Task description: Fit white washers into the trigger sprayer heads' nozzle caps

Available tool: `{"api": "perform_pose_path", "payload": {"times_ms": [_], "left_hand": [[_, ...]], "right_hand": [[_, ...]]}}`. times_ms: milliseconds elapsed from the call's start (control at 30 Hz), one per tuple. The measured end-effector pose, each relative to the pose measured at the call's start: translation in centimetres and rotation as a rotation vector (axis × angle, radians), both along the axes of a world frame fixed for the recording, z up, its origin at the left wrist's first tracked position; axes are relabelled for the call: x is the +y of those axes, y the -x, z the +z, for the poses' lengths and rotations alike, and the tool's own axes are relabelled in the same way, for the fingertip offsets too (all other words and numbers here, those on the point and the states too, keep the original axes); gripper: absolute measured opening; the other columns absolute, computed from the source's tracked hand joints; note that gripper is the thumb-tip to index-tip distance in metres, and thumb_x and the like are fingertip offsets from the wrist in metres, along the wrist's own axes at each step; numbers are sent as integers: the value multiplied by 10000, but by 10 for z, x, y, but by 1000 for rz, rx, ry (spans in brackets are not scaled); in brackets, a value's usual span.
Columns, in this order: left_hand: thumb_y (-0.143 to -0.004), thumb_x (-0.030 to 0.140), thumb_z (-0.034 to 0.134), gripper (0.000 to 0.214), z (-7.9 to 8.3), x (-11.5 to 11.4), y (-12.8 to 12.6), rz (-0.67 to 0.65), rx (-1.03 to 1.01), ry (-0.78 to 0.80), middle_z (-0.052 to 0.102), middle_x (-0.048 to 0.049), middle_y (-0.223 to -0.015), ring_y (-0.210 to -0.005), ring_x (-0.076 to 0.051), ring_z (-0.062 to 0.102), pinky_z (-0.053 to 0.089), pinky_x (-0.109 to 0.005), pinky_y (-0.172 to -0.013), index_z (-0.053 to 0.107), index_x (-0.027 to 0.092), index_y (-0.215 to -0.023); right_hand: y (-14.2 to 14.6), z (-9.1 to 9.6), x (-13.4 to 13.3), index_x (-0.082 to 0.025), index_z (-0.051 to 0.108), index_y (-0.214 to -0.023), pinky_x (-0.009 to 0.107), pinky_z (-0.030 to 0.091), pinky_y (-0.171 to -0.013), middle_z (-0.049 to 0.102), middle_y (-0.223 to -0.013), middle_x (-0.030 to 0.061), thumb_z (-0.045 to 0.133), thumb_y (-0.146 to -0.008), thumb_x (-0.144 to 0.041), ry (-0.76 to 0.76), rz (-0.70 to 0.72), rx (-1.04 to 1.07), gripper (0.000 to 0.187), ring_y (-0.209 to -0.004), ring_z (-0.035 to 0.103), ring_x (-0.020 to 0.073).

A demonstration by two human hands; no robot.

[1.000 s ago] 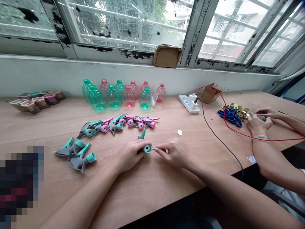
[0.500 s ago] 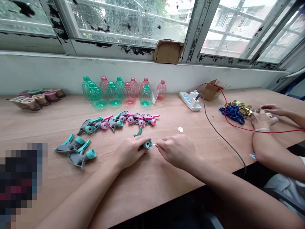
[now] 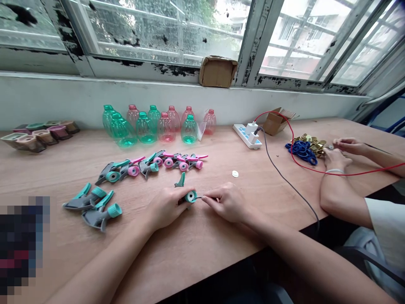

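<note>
My left hand (image 3: 166, 205) is closed around a grey spray head with a teal collar (image 3: 190, 196), the collar's open end facing right and the teal trigger sticking up. My right hand (image 3: 226, 202) pinches a thin tube (image 3: 199, 197) whose tip sits at the collar's opening. Both hands rest on the wooden table (image 3: 196, 249) near its front edge.
Spray heads lie in a row (image 3: 152, 164) and a small group (image 3: 95, 207). Teal and pink bottles (image 3: 152, 124) stand at the wall, small trays (image 3: 38, 135) at far left. A small white disc (image 3: 235, 173), power strip (image 3: 248, 134), cables, and another person's hands (image 3: 338, 154) by blue and gold rings (image 3: 303, 150).
My hands stay together on the spray head and tube with only slight shifts. The view has drifted a little. The other person's hands have moved slightly over the rings.
</note>
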State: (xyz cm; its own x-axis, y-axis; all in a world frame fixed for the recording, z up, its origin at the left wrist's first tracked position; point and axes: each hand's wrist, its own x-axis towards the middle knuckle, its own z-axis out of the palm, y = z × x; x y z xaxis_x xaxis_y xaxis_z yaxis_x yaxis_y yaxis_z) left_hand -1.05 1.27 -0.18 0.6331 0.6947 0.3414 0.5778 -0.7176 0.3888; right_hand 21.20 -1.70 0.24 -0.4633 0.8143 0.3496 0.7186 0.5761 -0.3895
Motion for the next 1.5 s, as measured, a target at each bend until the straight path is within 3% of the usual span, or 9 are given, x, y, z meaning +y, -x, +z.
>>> {"api": "perform_pose_path", "payload": {"times_ms": [267,500,900,1133,1500], "left_hand": [[-832,239,608,238,0,0,-1,62,-96,75,675,30,-708,-567,-109,587,442,-196,-588,660,210,-1063],[-843,278,625,356,3,-4,-3,91,-182,122,654,50,-630,-514,-94,577,437,-181,-517,631,217,-1193],[-845,275,623,350,2,-3,-3,74,-240,144,724,33,-698,-523,-102,634,511,-196,-555,648,226,-1191],[-829,262,647,355,0,-4,-2,109,-257,172,725,29,-694,-529,-107,636,506,-198,-557,661,215,-1181],[-828,280,646,365,-1,-3,-3,92,-298,207,703,32,-662,-519,-104,623,499,-189,-538,655,214,-1187]], "right_hand": [[5,-14,-2,-184,733,-781,223,321,-563,645,-611,15,497,-946,-300,-25,-28,188,310,-540,519,103],[7,-12,-4,-182,699,-711,226,332,-542,635,-599,11,496,-946,-289,-54,-55,228,329,-528,521,106],[10,-12,0,-188,726,-857,234,389,-589,675,-677,20,504,-939,-276,-87,-127,304,253,-610,580,128],[5,-13,2,-199,733,-939,241,430,-651,706,-770,36,548,-913,-270,-202,-152,251,200,-687,623,141],[-1,-14,1,-203,733,-962,255,441,-678,715,-801,43,552,-912,-305,-258,-102,181,213,-731,635,152]]}}
